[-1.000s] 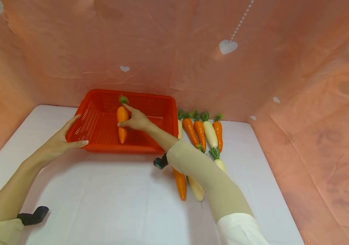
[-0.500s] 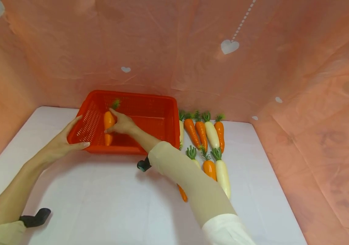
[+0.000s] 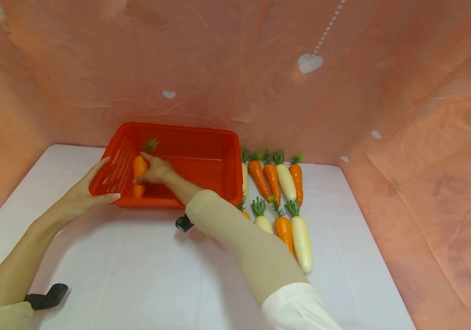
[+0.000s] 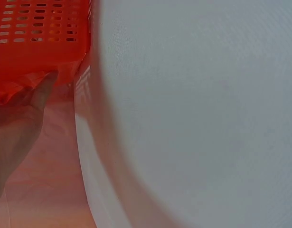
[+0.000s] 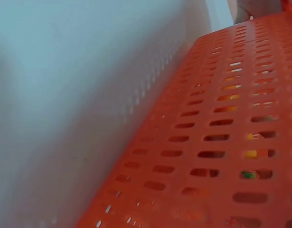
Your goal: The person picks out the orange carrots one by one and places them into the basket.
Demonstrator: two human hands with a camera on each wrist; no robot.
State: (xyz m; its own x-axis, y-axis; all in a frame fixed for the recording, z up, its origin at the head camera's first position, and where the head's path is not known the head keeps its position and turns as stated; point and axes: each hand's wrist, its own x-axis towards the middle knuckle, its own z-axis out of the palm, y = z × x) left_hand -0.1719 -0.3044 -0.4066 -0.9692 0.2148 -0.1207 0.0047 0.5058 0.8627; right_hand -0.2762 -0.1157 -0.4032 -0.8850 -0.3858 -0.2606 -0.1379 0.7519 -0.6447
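On the table, at the basket's 4 o'clock: loose carrots, white radishes | my left grip clamps its 8 o'clock rim | my right grip pinches the held carrot inside, at 9 o'clock | I judge: placing; next calls for loosening that pinch

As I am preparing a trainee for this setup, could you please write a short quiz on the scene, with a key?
1. What does the right hand hold inside the red plastic basket?
2. True or false: the left hand grips the basket's right end.
3. Seen from the head camera, which vegetable lies farthest right in the front row: (a) a cucumber, (b) a white radish, (c) an eggplant?

Key:
1. A carrot.
2. False; it grips the left end.
3. b.
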